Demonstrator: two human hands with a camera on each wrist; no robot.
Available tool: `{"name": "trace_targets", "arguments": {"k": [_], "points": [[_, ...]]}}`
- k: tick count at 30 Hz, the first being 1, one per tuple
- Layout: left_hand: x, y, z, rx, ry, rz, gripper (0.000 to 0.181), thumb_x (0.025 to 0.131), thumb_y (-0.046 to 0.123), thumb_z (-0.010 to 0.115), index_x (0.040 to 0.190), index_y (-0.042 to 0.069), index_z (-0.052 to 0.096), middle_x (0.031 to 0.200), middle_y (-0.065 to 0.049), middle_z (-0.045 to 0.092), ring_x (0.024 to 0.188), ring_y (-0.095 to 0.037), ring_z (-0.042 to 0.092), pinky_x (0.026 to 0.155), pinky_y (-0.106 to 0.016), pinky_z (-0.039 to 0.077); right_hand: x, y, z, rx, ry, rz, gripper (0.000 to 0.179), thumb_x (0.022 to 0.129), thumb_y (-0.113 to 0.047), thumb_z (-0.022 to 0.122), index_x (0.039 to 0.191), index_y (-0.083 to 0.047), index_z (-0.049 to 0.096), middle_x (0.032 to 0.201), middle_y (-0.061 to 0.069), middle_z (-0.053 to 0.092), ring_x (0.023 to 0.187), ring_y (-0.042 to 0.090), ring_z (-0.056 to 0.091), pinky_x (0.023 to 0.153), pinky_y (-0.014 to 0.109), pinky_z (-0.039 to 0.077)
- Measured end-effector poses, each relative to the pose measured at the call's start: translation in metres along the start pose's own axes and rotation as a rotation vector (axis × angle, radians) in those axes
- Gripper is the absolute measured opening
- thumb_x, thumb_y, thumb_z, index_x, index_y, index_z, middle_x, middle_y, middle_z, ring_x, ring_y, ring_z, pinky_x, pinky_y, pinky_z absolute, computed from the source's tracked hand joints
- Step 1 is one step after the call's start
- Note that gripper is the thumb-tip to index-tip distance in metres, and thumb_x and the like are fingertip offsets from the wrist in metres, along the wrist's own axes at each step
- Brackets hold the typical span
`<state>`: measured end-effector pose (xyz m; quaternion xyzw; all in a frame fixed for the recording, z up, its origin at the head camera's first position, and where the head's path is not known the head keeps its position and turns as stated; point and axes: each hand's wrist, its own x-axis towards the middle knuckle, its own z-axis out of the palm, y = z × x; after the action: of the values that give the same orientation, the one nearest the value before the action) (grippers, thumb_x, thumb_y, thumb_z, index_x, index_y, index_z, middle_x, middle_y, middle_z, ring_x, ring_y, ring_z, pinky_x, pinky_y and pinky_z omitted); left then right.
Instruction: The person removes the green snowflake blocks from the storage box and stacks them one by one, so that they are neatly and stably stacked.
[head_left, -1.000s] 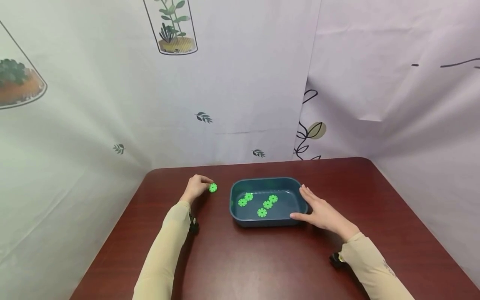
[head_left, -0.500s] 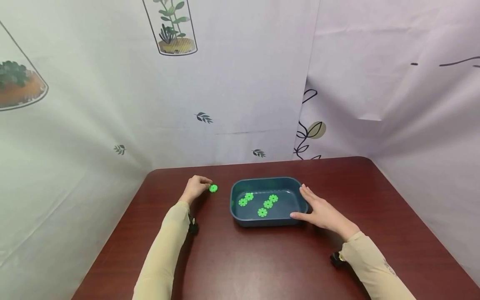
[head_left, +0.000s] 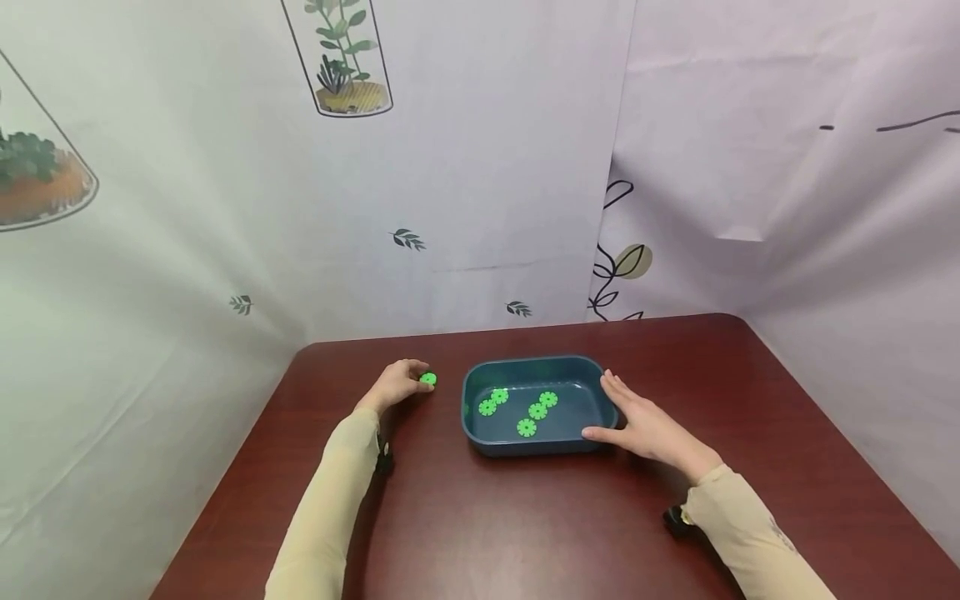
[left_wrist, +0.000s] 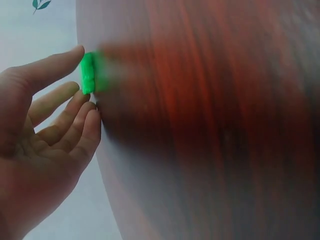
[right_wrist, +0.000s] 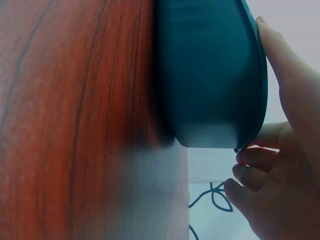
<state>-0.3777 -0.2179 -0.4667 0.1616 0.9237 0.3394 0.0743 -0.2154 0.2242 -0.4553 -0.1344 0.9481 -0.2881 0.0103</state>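
In the head view my left hand point(head_left: 393, 385) is low over the table at the left of the container, with a green notched disc point(head_left: 428, 379) between thumb and fingers. The left wrist view shows the disc point(left_wrist: 87, 73) edge-on, thumb tip at one edge and fingertips at the other, its green reflection on the tabletop beside it. My right hand point(head_left: 648, 429) rests on the right end of a dark teal rectangular container point(head_left: 540, 446), fingers and thumb spread. In the right wrist view the thumb and fingertips lie along the container's rim point(right_wrist: 262, 65).
Several green notched discs point(head_left: 537, 411) lie on the container's floor. The red-brown wooden table point(head_left: 480, 517) ends in front of a white printed cloth backdrop point(head_left: 495, 167). A small black device point(head_left: 677, 521) shows under the right sleeve, another point(head_left: 385, 458) by the left.
My left hand has turned and its thumb has come round to the near side of the green disc. The right hand stays on the container. The head view has shifted slightly.
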Motion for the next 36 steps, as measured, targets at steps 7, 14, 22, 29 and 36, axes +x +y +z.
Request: {"name": "trace_targets", "arguments": {"k": [7, 14, 22, 29, 36], "points": [[0.0046, 0.0007, 0.0048, 0.046, 0.021, -0.014, 0.046, 0.090, 0.014, 0.075, 0.131, -0.004, 0.063, 0.123, -0.020, 0.066, 0.102, -0.029, 0.063, 0.088, -0.045, 0.053, 0.0007, 0.0005, 0.0017, -0.003, 0.004, -0.005, 0.115, 0.081, -0.073, 0.067, 0.160, -0.003, 0.022, 0.166, 0.020, 0.015, 0.148, 0.045, 0.022, 0.108, 0.065, 0.034], [0.0056, 0.0001, 0.0043, 0.073, 0.031, -0.002, 0.041, 0.090, 0.014, 0.076, 0.126, -0.004, 0.066, 0.120, -0.019, 0.068, 0.102, -0.029, 0.063, 0.089, -0.046, 0.053, 0.0021, -0.0009, 0.0030, 0.004, 0.003, -0.001, 0.112, 0.082, -0.068, 0.070, 0.160, -0.004, 0.022, 0.166, 0.019, 0.015, 0.148, 0.045, 0.022, 0.108, 0.064, 0.034], [0.0048, 0.0020, 0.0085, 0.070, 0.033, 0.002, 0.040, 0.090, 0.013, 0.075, 0.125, -0.004, 0.067, 0.119, -0.019, 0.068, 0.102, -0.029, 0.063, 0.088, -0.046, 0.053, -0.0009, 0.0015, 0.0033, -0.010, 0.010, 0.001, 0.115, 0.080, -0.075, 0.065, 0.160, -0.004, 0.022, 0.166, 0.019, 0.016, 0.147, 0.046, 0.023, 0.107, 0.065, 0.035], [0.0043, 0.0027, 0.0078, 0.073, 0.034, 0.006, 0.039, 0.089, 0.012, 0.075, 0.124, -0.005, 0.067, 0.117, -0.019, 0.068, 0.097, -0.028, 0.063, 0.086, -0.044, 0.053, -0.0006, 0.0017, 0.0039, 0.002, 0.006, 0.002, 0.115, 0.080, -0.073, 0.067, 0.160, -0.004, 0.022, 0.166, 0.019, 0.015, 0.148, 0.046, 0.022, 0.107, 0.065, 0.035], [0.0039, 0.0047, 0.0075, 0.080, 0.036, 0.014, 0.039, 0.089, 0.012, 0.076, 0.123, -0.005, 0.068, 0.117, -0.019, 0.069, 0.098, -0.028, 0.063, 0.087, -0.045, 0.053, 0.0007, 0.0004, 0.0020, -0.013, 0.004, 0.004, 0.116, 0.080, -0.074, 0.067, 0.160, -0.003, 0.022, 0.166, 0.020, 0.015, 0.148, 0.045, 0.023, 0.108, 0.064, 0.034]]}}
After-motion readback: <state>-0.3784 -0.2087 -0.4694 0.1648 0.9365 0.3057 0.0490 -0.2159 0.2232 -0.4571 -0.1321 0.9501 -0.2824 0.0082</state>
